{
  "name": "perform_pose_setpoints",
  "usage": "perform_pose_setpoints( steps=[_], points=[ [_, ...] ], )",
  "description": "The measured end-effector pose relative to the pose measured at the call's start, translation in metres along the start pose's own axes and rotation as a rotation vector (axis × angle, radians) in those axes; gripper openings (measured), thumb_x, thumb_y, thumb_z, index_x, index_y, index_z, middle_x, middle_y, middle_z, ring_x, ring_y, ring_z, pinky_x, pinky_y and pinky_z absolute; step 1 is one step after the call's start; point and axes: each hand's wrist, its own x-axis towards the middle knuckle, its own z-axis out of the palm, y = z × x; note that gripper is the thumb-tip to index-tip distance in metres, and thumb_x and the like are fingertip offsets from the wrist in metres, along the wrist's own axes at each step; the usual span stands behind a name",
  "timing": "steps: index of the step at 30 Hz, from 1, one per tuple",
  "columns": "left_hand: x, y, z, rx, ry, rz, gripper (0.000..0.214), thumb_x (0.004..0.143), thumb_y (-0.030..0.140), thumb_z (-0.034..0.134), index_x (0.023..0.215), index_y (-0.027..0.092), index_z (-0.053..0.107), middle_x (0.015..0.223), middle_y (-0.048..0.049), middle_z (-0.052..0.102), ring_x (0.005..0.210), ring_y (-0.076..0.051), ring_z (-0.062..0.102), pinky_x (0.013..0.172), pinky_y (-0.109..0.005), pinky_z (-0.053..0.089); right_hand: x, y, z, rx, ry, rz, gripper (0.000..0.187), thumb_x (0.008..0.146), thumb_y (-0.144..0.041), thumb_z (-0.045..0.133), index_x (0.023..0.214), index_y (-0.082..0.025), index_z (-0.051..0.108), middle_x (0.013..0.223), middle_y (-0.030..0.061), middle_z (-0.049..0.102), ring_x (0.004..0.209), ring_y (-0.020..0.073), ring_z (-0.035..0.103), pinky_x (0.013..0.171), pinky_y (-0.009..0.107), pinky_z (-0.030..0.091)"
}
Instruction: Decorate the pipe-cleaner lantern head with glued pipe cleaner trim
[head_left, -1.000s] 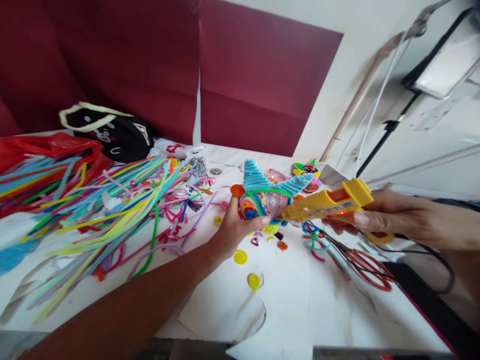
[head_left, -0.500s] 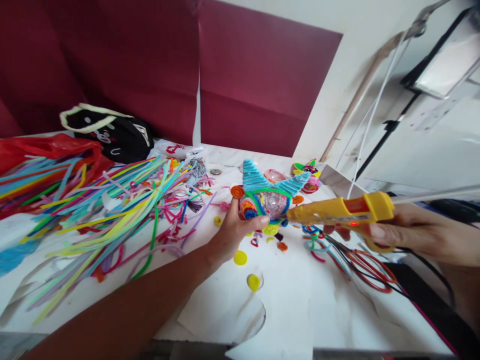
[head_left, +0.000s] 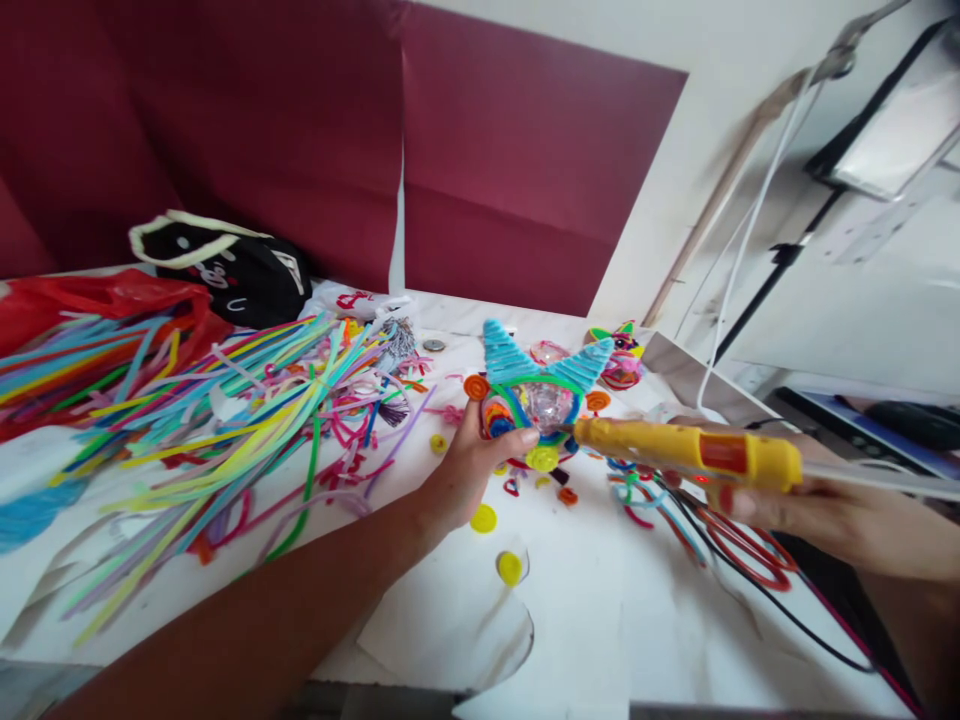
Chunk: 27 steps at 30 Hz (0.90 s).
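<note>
My left hand (head_left: 466,470) grips a small pipe-cleaner figure (head_left: 538,393) with two blue pointed ears, a clear sparkly middle and coloured coils, held just above the white table (head_left: 600,600). My right hand (head_left: 817,515) is wrapped round a yellow glue gun (head_left: 690,452). Its nozzle points left and touches the figure's right side. A white glue stick juts out of the gun's back end to the right.
A big heap of coloured pipe cleaners (head_left: 225,410) covers the table's left half, beside a red plastic bag (head_left: 112,300) and a black pouch (head_left: 225,270). Yellow felt discs (head_left: 484,518), red-handled scissors (head_left: 742,550) and a second small figure (head_left: 619,355) lie near my hands. Dark red paper backs the table.
The glue gun has swung down from a tilt to nearly level and drawn back to the right, its tip staying at the figure. My left hand and the figure have barely moved.
</note>
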Motion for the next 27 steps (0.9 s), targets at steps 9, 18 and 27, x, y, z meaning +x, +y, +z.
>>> perform_pose_setpoints(
  steps=[9,18,27],
  points=[
    [-0.003,0.005,0.004,-0.048,0.049,-0.11,0.069,0.065,0.027,0.085,0.126,0.026,0.053,0.109,-0.0033,0.071,0.104,-0.026,0.068,0.093,-0.042,0.055,-0.011,0.013,0.022,0.145,-0.083,0.006,0.038,0.081,-0.045,0.076,0.116,-0.03,0.073,0.118,0.0107,0.07,0.109,0.0291,0.067,0.081,0.032,0.059],
    [-0.001,0.003,0.0,-0.046,0.104,-0.13,0.059,0.066,0.03,0.086,0.117,0.026,0.056,0.112,-0.0038,0.071,0.107,-0.026,0.068,0.093,-0.042,0.056,-0.018,0.026,0.061,-0.01,0.272,-0.31,0.031,0.083,-0.027,0.075,0.111,-0.035,0.064,0.11,0.0069,0.068,0.104,0.0248,0.067,0.079,0.029,0.058],
    [0.01,0.006,-0.012,-0.084,0.158,-0.025,0.044,0.072,0.024,0.082,0.105,0.024,0.053,0.109,-0.0013,0.071,0.107,-0.024,0.069,0.095,-0.045,0.056,-0.048,0.065,0.091,-0.104,0.044,-0.217,0.028,0.088,-0.024,0.066,0.115,-0.031,0.061,0.114,0.0076,0.068,0.103,0.0231,0.068,0.077,0.029,0.06]
  ],
)
